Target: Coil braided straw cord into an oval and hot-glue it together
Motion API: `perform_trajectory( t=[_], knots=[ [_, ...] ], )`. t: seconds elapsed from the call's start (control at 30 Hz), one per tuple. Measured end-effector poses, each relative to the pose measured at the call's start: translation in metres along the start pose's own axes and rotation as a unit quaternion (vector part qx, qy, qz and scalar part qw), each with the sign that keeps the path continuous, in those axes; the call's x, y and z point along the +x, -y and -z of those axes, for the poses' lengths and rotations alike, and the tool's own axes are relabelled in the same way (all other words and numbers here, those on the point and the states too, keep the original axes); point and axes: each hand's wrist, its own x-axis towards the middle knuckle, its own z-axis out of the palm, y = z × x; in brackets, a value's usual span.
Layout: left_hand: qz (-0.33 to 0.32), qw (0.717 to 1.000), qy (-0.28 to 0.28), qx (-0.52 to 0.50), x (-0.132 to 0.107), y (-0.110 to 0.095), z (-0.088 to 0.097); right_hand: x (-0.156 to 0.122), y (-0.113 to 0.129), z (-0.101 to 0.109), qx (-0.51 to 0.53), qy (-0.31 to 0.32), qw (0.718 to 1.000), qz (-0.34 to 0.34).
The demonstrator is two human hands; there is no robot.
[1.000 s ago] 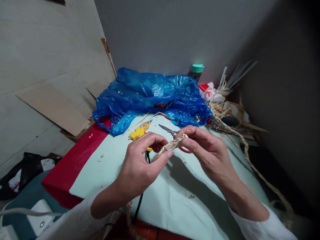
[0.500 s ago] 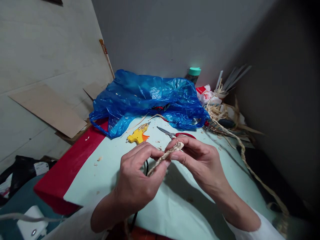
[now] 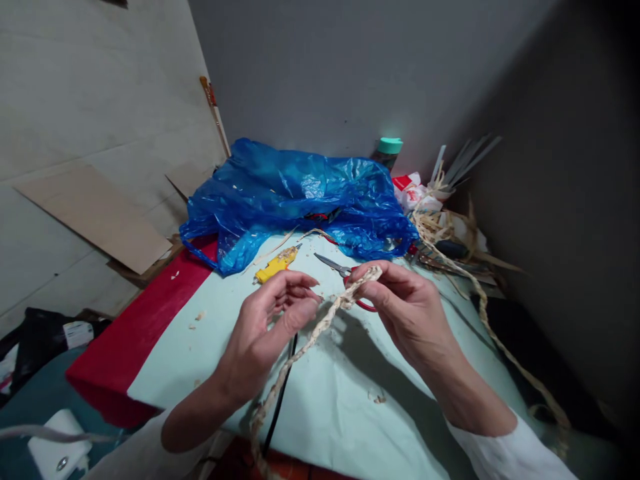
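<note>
My right hand [image 3: 407, 307] pinches the folded end of a pale braided cord [image 3: 320, 327] between thumb and fingers. From there the braid slants down to the left and runs off past the table's near edge. My left hand [image 3: 273, 323] is beside the braid with its fingers curved and a gap between thumb and fingertips; nothing is held in it. Beyond the left fingers lies a yellow glue gun [image 3: 277, 263], partly covered by them. Red-handled scissors [image 3: 334, 265] rest behind my right hand, their handles partly hidden.
A crumpled blue plastic bag [image 3: 300, 187] covers the table's back. Raffia-like fibres [image 3: 433, 227] and another twisted cord [image 3: 505, 340] occupy the right side. A green-lidded jar [image 3: 389, 150] stands behind. Cardboard [image 3: 95, 217] leans at left. A black cable [image 3: 281, 400] crosses the cloth [image 3: 350, 400].
My left hand has let go of the braid and drawn slightly left, its fingers parting. The right hand has shifted a little right and up with the braid's end, exposing more of its length.
</note>
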Motion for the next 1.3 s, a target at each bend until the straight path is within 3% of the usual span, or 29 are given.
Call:
perform_trajectory(
  t=[0.1,0.27,0.47,0.7,0.8,1.03,1.3],
  knots=[
    [-0.002,0.996,0.024,0.087,-0.002,-0.002,-0.001,-0.001,-0.001,-0.002,-0.001,-0.001,1.0,-0.001],
    [-0.068,0.984,0.0,0.166,-0.006,-0.003,0.0,-0.003,0.001,-0.004,-0.016,-0.009,1.0,0.007],
    [-0.004,0.983,-0.028,0.182,-0.007,0.002,-0.003,-0.007,0.011,-0.01,-0.097,-0.022,0.994,0.05],
    [0.037,0.995,-0.059,0.075,-0.001,0.001,-0.007,-0.019,0.004,-0.019,-0.251,-0.009,0.937,0.244],
    [0.08,0.996,-0.027,0.004,-0.001,0.001,-0.007,-0.023,0.001,-0.022,-0.296,-0.016,0.907,0.298],
    [0.178,0.983,0.028,-0.033,-0.006,0.006,-0.001,-0.025,0.004,-0.021,-0.331,-0.061,0.884,0.324],
    [0.18,0.957,0.027,-0.228,-0.007,-0.002,-0.009,-0.025,0.0,-0.026,-0.331,-0.08,0.861,0.378]
  ],
)
